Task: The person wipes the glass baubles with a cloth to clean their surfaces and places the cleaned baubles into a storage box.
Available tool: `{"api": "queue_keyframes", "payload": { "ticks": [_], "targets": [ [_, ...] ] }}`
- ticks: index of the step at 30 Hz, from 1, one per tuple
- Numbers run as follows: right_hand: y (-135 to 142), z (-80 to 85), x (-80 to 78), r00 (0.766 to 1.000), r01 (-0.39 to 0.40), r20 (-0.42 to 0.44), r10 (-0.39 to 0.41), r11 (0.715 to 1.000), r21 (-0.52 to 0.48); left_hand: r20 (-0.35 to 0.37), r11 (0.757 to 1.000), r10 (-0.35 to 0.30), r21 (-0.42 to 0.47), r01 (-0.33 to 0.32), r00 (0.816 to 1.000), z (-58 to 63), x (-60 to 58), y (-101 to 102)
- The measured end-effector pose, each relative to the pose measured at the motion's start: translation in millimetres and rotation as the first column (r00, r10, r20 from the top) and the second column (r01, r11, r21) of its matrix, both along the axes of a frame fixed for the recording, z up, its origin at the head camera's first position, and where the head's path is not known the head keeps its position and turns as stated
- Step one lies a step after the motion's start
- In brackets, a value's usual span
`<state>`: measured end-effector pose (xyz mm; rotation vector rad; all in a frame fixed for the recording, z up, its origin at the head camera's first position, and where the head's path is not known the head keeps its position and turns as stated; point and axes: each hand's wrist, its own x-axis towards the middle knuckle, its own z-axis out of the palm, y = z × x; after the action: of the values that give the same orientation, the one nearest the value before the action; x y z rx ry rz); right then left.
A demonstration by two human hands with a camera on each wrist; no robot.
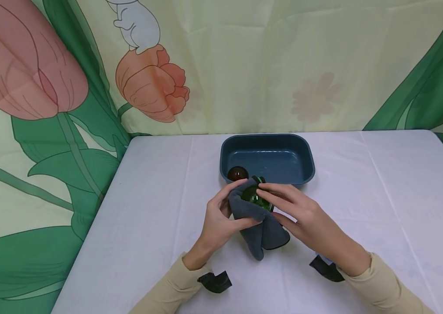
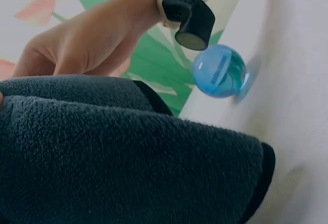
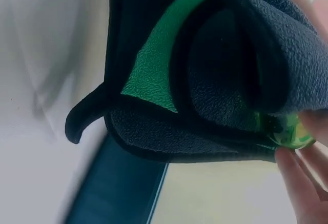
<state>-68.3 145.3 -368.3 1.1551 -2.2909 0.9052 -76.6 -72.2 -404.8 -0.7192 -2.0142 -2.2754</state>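
Observation:
A clear green ball [image 1: 253,197] sits in a fold of a dark grey cloth [image 1: 262,235], above the table in front of the basin. My left hand [image 1: 221,218] grips the cloth around the ball, thumb towards me and fingers behind. From the other side my right hand [image 1: 300,213] holds the ball with its fingertips, its thumb low beside the cloth. The right wrist view shows the green ball [image 3: 289,130] between the fingers, partly covered by cloth. A green patch [image 3: 159,70] shows on the cloth there.
The blue basin [image 1: 303,168] stands at the table's far edge, a dark reddish-brown ball [image 1: 238,173] in its near left corner. A clear blue ball [image 2: 219,71] rests on the white table [image 1: 158,196], mostly hidden under my right wrist in the head view. A printed curtain [image 1: 245,65] hangs behind.

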Motion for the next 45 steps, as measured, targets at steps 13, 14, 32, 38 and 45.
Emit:
{"api": "queue_keyframes", "payload": {
  "ticks": [13,14,32,38,45],
  "targets": [
    [3.7,2.6,3.7,0.964,0.078,0.252,-0.080,0.997,0.017,-0.044,1.000,0.019,-0.022,-0.020,0.999,-1.7,-0.3,-0.6],
    [3.8,3.0,3.4,0.970,0.077,0.231,-0.079,0.997,0.020,-0.046,0.999,0.025,-0.019,-0.026,0.999,-1.9,-0.2,-0.6],
    [-2.3,0.2,1.8,0.998,0.030,0.061,-0.027,0.999,-0.033,-0.007,1.000,0.020,-0.004,-0.020,1.000,-1.6,2.4,-1.9],
    [-3.7,-1.5,3.9,0.943,0.091,0.329,-0.050,0.990,-0.111,-0.017,1.000,0.026,-0.007,-0.026,1.000,-2.8,2.1,-1.2],
    [-1.0,-1.0,3.6,0.952,0.097,0.294,-0.082,0.995,-0.038,-0.008,0.999,0.041,0.003,-0.041,0.999,-3.4,1.9,-1.2]
  ]
}}
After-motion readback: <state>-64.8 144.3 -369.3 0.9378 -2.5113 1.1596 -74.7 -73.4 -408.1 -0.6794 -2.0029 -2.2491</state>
